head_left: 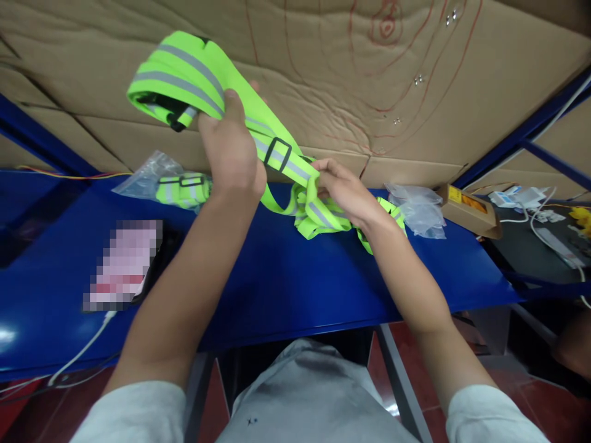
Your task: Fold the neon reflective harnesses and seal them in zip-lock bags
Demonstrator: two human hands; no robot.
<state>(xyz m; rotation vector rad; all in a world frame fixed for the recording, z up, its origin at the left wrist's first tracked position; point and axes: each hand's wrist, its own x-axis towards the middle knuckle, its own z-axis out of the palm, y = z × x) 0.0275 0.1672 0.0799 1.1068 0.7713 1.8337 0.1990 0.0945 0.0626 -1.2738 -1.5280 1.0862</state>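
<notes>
My left hand [233,144] is closed on a neon-green strap [189,67] with grey reflective stripes, raised above the blue table. The strap is looped into a roll on the far side of that hand, with a black buckle hanging below it. A black slider [277,154] sits on the stretch between my hands. My right hand [341,187] has its fingers bent round the lower part of the strap; the fingertips are partly hidden. More green strap [321,215] lies in a loose heap on the table under and beside my right hand.
On the blue table [295,289] lie a phone [122,264] with a white cable, a bagged green strap [183,191], clear plastic bags [418,206] and an open cardboard box [471,209]. A cardboard panel [323,80] stands behind. Part of a person's arm [575,344] shows far right.
</notes>
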